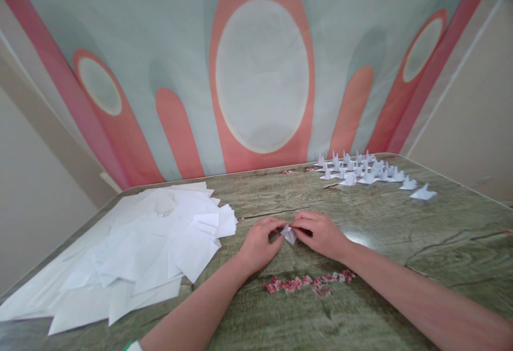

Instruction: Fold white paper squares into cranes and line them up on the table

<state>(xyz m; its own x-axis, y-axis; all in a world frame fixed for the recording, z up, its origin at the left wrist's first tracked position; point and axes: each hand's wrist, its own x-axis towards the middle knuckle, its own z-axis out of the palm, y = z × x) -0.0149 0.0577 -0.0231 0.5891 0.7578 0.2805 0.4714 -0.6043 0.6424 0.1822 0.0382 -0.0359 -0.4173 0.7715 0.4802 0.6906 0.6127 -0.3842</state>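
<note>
A small piece of folded white paper (289, 234) is between my two hands, near the middle of the table. My left hand (261, 243) pinches its left side, thumb and fingers closed. From the right, my right hand (319, 233) grips its upper right edge with thumb and forefinger. The paper has angled creases and a pointed lower end; parts of it are hidden by the fingertips. Farther back on the right stand several folded white paper cranes (369, 176), set out in rows.
A wide heap of loose white paper sheets (140, 249) covers the left of the wood-patterned table (401, 223). Pink blossoms (296, 283) are printed on the tabletop before my hands. Behind the far edge hangs a green and coral patterned backdrop (264, 158).
</note>
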